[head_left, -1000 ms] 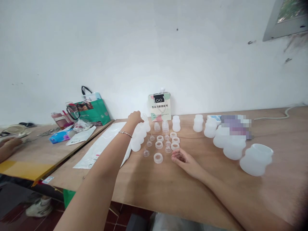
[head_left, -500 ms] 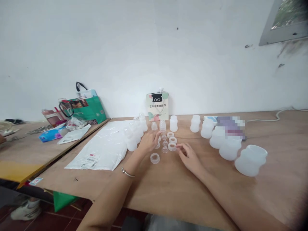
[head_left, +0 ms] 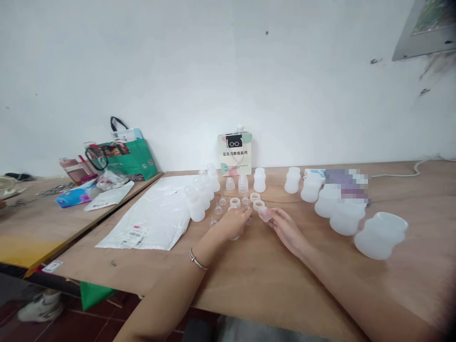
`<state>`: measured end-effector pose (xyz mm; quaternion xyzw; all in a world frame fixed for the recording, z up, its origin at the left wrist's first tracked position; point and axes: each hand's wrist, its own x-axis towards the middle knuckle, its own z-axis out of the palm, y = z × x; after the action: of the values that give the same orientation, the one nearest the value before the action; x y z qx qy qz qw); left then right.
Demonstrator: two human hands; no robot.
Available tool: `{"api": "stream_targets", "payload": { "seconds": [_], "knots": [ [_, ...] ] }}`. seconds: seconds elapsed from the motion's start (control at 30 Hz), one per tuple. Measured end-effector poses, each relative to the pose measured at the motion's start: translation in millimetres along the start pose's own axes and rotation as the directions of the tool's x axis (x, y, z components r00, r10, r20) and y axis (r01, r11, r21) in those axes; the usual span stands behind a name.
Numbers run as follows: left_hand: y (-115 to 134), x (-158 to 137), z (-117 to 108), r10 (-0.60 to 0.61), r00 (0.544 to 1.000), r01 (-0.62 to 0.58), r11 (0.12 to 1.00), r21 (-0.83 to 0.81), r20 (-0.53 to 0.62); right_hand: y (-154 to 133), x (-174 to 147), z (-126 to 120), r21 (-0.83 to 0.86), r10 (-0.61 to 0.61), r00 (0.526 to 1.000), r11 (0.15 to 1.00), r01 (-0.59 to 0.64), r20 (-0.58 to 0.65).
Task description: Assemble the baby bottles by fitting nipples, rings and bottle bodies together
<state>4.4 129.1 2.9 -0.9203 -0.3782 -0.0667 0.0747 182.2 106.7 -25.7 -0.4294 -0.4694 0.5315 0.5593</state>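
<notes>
We see milky white on the bottle bodies [head_left: 378, 240] and collar rings [head_left: 255, 201], while the nipples [head_left: 223, 202] are clear. The paper bag [head_left: 233, 160] mixes cream with green and pink patches — plus a black panel [head_left: 230, 138] bearing a white glasses outline. We find a white mailer [head_left: 156, 206] with red and black print — and a black-handled green shopping bag [head_left: 137, 159].

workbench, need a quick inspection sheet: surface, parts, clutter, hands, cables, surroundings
surface: wooden table, small dark marks at front left
parts: open bottles at right, dome-topped bottles at left, clear nipples and rings between
clutter: white mailer at left, paper bag by the wall
hands: right hand holds a tilted ring; left hand is among the parts, grip hidden
cables: white cable at back right
surroundings: white wall behind; second table at left with green bag
</notes>
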Motion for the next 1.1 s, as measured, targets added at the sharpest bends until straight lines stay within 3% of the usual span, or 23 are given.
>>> {"api": "stream_targets", "payload": {
  "seconds": [0.07,0.13,0.23,0.3,0.43,0.5,0.57,0.7,0.87,0.97,1.1],
  "knots": [
    [-1,0,3,-0.005,1.000,0.005,1.000,0.011,0.003,-9,-3,1,0.369,0.202,0.975,0.902,-0.221,0.092],
    [-4,0,3,-0.004,1.000,0.004,1.000,0.006,-0.011,-14,-6,1,0.527,0.284,0.938,0.777,-0.346,0.198],
    [-8,-1,0,0.000,0.997,-0.003,0.999,-0.034,-0.077,-17,-9,1,0.583,0.293,0.922,0.715,-0.387,0.253],
    [-8,-2,-6,-0.016,0.981,-0.005,0.994,-0.106,-0.196,-15,-10,1,0.587,0.301,0.918,0.705,-0.398,0.260],
    [4,-5,-24,-0.135,0.857,-0.089,0.912,-0.401,-0.497,-13,-10,3,0.611,0.322,0.914,0.679,-0.406,0.249],
    [15,-6,-30,-0.180,0.804,-0.187,0.829,-0.527,-0.567,-13,-11,5,0.625,0.311,0.909,0.660,-0.417,0.278],
    [24,-7,-30,-0.180,0.786,-0.266,0.766,-0.586,-0.591,-14,-13,7,0.638,0.284,0.902,0.638,-0.432,0.326],
    [29,-5,-20,-0.170,0.813,-0.284,0.719,-0.635,-0.557,-15,-16,9,0.658,0.246,0.892,0.607,-0.446,0.378],
    [22,-6,-17,-0.078,0.812,-0.286,0.810,-0.512,-0.578,-15,-19,8,0.655,0.212,0.880,0.599,-0.461,0.425],
    [21,-8,-22,0.004,0.838,-0.276,0.865,-0.419,-0.545,-14,-18,6,0.635,0.168,0.889,0.645,-0.426,0.426],
    [23,-9,-23,0.063,0.876,-0.288,0.864,-0.413,-0.479,-11,-17,5,0.582,0.133,0.891,0.714,-0.390,0.435]
  ]
}}
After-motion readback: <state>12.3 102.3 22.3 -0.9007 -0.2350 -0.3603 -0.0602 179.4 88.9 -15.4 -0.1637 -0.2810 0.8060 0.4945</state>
